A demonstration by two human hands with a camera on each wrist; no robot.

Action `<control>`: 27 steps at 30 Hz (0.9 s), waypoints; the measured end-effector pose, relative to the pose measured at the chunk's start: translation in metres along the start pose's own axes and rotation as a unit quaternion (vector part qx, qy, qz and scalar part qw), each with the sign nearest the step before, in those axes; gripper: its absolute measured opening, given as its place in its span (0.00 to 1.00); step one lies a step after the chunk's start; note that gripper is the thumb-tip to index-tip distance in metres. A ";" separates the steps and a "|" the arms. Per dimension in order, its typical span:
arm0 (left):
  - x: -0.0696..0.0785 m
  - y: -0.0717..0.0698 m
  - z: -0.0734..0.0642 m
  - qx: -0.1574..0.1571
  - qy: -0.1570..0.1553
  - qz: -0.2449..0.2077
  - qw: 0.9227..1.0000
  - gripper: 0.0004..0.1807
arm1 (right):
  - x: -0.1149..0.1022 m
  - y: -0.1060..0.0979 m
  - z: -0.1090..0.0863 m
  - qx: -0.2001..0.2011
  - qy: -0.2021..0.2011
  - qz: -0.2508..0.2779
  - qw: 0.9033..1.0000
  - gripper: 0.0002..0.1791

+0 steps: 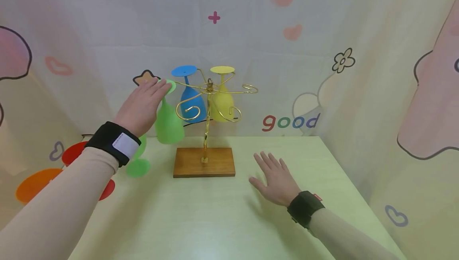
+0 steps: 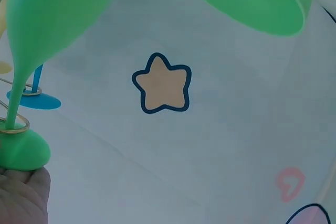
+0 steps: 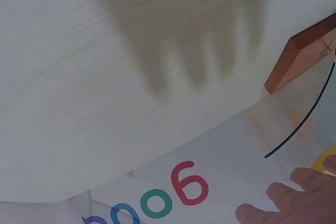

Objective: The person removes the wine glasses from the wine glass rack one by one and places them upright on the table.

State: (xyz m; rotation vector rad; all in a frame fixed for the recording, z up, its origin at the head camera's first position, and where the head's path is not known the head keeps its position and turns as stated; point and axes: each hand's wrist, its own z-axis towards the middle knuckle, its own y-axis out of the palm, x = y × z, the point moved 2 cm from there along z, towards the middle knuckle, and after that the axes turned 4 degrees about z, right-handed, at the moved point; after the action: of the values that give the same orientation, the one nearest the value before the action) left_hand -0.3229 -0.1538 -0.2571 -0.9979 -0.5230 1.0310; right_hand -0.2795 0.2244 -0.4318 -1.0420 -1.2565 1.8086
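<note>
A green plastic goblet (image 1: 169,126) hangs upside down at the left of a gold wire rack (image 1: 206,128). Its stem runs through a wire loop (image 2: 21,127) in the left wrist view. My left hand (image 1: 140,104) touches the goblet's foot (image 2: 25,153) from above with extended fingers; the thumb is hidden. Behind, a blue goblet (image 1: 193,102) and a yellow goblet (image 1: 223,102) hang inverted from other arms of the rack. To the right of the wooden base (image 1: 204,168), my right hand (image 1: 276,178) hovers over the table, fingers spread and holding nothing.
At the left stand a second green goblet (image 1: 138,168), a red goblet (image 1: 73,152) and an orange goblet (image 1: 36,184), partly hidden by my left arm. A printed curtain (image 1: 251,25) hangs behind the pale table (image 1: 215,224). Two curled rack arms (image 1: 250,88) face right and front.
</note>
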 end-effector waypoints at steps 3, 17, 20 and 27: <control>0.001 -0.004 0.005 -0.009 0.001 0.003 1.000 0.27 | 0.001 0.000 0.000 -0.001 0.001 -0.002 1.000 0.43; 0.016 -0.026 0.038 -0.015 -0.026 0.010 1.000 0.23 | 0.004 0.000 -0.005 0.000 0.007 -0.006 1.000 0.42; 0.022 -0.026 0.037 -0.014 -0.015 -0.003 1.000 0.24 | 0.004 0.000 -0.007 0.003 0.006 -0.007 1.000 0.42; 0.028 -0.021 0.024 -0.015 0.009 -0.024 1.000 0.26 | 0.005 0.000 -0.008 0.003 0.006 -0.007 1.000 0.42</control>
State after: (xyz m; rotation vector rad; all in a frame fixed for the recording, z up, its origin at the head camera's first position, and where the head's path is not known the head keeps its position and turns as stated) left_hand -0.3192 -0.1220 -0.2293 -1.0170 -0.5462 0.9726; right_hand -0.2742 0.2324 -0.4345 -1.0382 -1.2477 1.7921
